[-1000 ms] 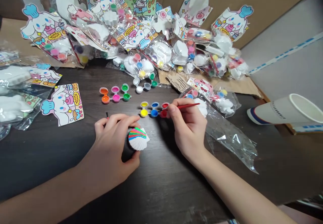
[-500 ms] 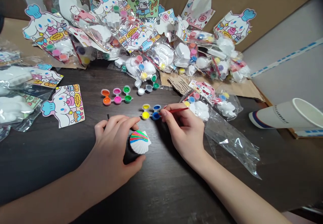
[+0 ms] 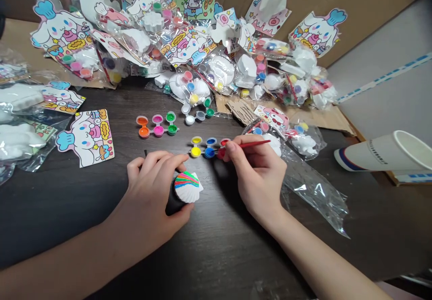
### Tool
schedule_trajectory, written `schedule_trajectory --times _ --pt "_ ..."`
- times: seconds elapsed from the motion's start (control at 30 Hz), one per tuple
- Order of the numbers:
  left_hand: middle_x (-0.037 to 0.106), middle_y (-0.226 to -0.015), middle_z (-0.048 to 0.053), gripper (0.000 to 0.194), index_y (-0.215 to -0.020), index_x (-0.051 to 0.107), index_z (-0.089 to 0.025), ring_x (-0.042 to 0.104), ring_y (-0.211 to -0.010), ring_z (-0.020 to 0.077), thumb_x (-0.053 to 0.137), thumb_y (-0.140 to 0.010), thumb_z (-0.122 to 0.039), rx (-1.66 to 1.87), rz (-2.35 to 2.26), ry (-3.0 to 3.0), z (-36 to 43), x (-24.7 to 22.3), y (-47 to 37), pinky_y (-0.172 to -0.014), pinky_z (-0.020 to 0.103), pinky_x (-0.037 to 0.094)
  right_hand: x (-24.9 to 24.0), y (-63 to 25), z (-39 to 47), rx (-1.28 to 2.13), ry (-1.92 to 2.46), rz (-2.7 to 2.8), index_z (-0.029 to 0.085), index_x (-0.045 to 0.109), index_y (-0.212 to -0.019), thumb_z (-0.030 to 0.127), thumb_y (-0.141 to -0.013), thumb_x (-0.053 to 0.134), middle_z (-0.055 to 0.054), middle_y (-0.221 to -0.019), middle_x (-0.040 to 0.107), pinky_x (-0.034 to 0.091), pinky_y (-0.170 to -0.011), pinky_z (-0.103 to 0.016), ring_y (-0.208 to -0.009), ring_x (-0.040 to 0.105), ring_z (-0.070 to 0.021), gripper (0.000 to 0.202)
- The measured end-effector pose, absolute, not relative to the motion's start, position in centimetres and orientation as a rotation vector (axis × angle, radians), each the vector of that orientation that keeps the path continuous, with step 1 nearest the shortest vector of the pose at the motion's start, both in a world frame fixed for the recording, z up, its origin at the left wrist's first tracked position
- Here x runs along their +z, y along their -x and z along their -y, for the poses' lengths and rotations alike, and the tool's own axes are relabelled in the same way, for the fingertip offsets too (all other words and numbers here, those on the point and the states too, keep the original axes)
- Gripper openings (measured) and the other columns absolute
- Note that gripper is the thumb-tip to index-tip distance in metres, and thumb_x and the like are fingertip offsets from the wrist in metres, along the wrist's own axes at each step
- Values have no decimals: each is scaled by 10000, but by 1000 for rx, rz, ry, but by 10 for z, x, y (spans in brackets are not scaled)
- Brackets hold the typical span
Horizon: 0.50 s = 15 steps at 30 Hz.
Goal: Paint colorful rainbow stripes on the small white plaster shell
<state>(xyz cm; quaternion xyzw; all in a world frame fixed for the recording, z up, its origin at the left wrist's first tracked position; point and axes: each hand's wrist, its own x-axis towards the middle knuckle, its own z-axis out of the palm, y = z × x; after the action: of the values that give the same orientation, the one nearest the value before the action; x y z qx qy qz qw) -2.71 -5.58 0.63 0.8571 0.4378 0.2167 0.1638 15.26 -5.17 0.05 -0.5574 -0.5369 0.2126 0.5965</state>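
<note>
My left hand (image 3: 155, 187) is wrapped round a dark holder that bears a white scallop shell (image 3: 187, 192). Green, pink, orange and blue stripes cover the shell's upper part. My right hand (image 3: 256, 169) pinches a thin red paintbrush (image 3: 253, 144), its tip end by the blue paint pot (image 3: 209, 152). Beside that pot are a yellow pot (image 3: 195, 152) and a red one, partly behind my right fingers. Farther left stands an open strip of orange, pink and green pots (image 3: 158, 130). White and grey pots (image 3: 190, 120) lie farther back.
Many plastic bags with white figures and paints (image 3: 216, 70) are heaped along the back. More bags (image 3: 20, 142) lie at the left, near a cartoon card (image 3: 88, 138). On the right are a clear wrapper (image 3: 313, 192) and a paper cup (image 3: 381, 152).
My right hand has moved right with the brush, and the red pot now shows beside the blue one. My left hand still holds the shell's holder; the view has shifted slightly.
</note>
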Motion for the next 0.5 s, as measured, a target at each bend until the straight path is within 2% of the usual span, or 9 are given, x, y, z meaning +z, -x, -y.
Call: schedule_trajectory --times 0.17,0.37,0.5 --pt "617 -1117 45 438 -1154 407 -238 557 -1056 233 556 -750 -157 648 -1210 -2407 57 8 27 -911 417 342 7 -142 69 570 1195 1302 194 568 -750 126 -826 587 43 -614 558 445 -511 -199 -539 534 -73 104" --pt "623 -1104 15 576 -1209 380 -269 605 -1000 192 514 -694 -48 739 -1098 -2260 58 5 28 -871 340 471 4 -136 79 619 1155 1452 201 532 -767 169 -861 570 34 -619 532 440 -532 -229 -571 525 -98 106" --pt "616 -1144 14 639 -1274 341 -274 612 -1032 165 501 -705 -28 770 -1084 -2166 61 3 29 -906 297 488 3 -136 79 622 1115 1441 208 521 -773 149 -858 568 41 -630 537 446 -566 -241 -567 517 -92 114"
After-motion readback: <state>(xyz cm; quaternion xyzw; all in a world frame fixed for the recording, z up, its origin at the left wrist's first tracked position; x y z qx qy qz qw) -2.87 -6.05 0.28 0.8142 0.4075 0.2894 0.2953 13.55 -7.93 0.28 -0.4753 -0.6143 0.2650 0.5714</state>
